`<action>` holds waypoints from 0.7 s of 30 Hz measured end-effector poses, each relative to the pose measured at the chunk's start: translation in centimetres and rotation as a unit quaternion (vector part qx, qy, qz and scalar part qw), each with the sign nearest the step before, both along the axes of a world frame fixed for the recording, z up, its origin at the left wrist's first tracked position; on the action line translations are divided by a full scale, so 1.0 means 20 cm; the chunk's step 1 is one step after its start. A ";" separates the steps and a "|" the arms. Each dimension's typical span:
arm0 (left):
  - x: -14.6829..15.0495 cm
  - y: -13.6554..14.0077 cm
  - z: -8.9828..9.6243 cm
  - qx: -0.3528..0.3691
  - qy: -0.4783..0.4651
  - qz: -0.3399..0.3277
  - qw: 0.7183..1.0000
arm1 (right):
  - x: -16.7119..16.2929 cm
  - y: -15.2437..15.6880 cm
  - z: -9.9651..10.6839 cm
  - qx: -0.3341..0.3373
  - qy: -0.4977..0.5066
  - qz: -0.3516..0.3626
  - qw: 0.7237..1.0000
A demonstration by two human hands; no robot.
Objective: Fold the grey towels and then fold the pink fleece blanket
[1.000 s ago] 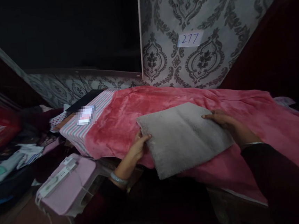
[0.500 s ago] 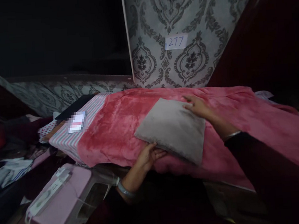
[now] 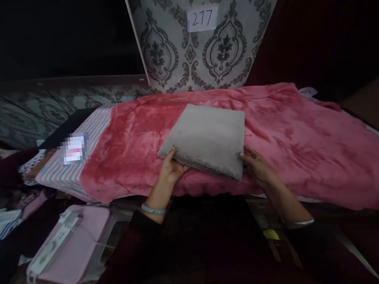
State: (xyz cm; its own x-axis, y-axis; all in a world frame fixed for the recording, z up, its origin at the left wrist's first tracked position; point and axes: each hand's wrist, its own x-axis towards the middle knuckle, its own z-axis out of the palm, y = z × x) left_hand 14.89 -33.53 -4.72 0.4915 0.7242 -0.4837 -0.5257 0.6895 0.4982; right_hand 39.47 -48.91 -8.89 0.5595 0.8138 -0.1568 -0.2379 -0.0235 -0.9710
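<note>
The left hand (image 3: 172, 168) grasps the near edge of a folded grey cloth (image 3: 210, 133). The right hand (image 3: 256, 165) touches its right side; grip indeterminable. Cloth located over the pink-covered worktop (image 3: 121, 161), near its front edge.

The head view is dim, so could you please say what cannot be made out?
Head view: parts of the left hand and red blanket, hidden by the grey cloth.
Head view: top of the dark screen, cut off by the edge.
Head view: pale item on the striped fabric, pixelated.
</note>
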 end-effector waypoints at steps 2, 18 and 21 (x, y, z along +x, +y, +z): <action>0.02 0.01 0.02 -0.019 0.013 0.002 1.000 | -0.02 0.06 0.04 0.010 0.004 0.025 1.000; -0.03 -0.18 -0.01 -0.010 0.029 -0.039 0.999 | 0.16 -0.12 0.00 -0.073 -0.001 -0.098 0.993; -0.06 -0.16 0.01 -0.002 0.010 -0.016 1.000 | 0.18 -0.11 0.05 -0.074 0.036 -0.074 0.994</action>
